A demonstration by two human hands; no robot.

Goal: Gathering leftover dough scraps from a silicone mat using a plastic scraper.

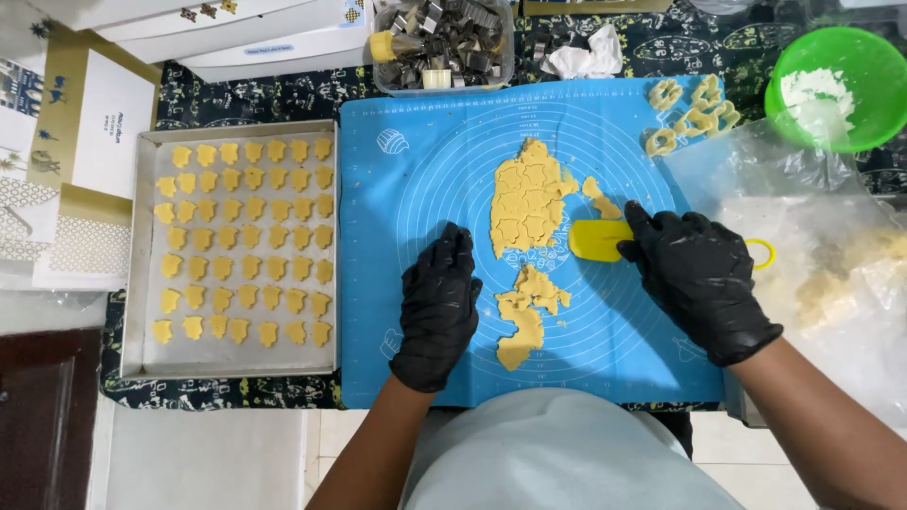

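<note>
Right hand (697, 276) grips one yellow scraper (599, 240) beside two dough sheets (525, 200).

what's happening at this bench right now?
A person in black gloves is working rolled yellow dough on a blue silicone mat. The right hand holds a yellow scraper against the edge of the dough sheet, which is already stamped with cut shapes. The left hand rests flat on the mat beside it. A baking tray on the left holds rows of cut-out pieces. Scraps lie at the mat's top right, near a green bowl of flour.
</note>
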